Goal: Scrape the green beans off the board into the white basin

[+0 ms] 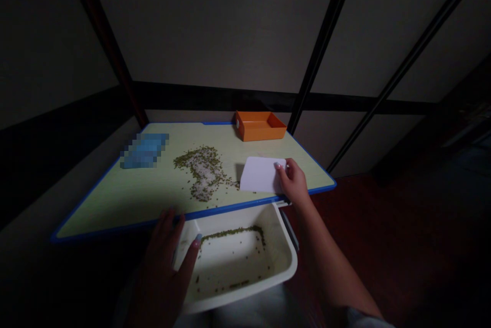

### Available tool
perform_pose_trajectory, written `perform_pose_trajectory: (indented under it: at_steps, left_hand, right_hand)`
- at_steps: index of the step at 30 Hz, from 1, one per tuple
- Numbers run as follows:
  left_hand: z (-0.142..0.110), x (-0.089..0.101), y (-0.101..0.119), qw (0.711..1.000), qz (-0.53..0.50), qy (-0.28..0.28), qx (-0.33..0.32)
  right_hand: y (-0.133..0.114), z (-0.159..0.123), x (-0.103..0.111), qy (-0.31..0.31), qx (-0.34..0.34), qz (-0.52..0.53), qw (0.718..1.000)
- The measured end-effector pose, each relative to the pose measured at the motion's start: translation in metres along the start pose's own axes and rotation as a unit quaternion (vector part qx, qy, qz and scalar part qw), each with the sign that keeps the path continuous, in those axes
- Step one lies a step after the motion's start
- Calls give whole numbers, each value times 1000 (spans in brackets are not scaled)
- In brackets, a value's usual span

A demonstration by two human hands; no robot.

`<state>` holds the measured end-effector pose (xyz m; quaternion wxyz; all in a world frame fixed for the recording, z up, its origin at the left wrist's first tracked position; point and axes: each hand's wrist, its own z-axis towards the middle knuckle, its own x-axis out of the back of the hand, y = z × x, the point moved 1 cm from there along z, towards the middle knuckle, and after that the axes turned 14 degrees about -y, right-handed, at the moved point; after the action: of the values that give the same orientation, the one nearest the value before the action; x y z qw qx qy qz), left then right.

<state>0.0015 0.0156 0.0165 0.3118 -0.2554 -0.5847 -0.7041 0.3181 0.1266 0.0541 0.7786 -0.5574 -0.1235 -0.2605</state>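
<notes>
My right hand (294,180) is closed on the right end of a flat white scraper (261,174), its thumb on top. The scraper leans over the tabletop near the front edge, with a few grains by its left side. Left of it lies a spread pile of green beans and white grains (205,169), apart from the main face of the scraper. My left hand (169,256) grips the left rim of a white tub (286,261), thumb over the inside. The tub is below the table's front edge, with green beans (233,232) along its far inner side and a few scattered on its floor.
The pale green table (115,200) has a blue edge. An orange open box (263,135) stands at the back right. A blue, pixelated item (146,150) lies at the left. Dark-framed wall panels (215,26) rise behind the table.
</notes>
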Motion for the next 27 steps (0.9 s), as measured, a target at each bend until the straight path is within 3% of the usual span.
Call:
perform_pose_trajectory:
  at_steps: [18,27]
  left_hand:
    - [0,-1,1,1000,10,9,-9]
    - [0,-1,1,999,7,24,-20]
  right_hand:
    - [-10,5,-6,-24,-11,-52,998]
    - [-18,4,-11,-4,-27,-104,994]
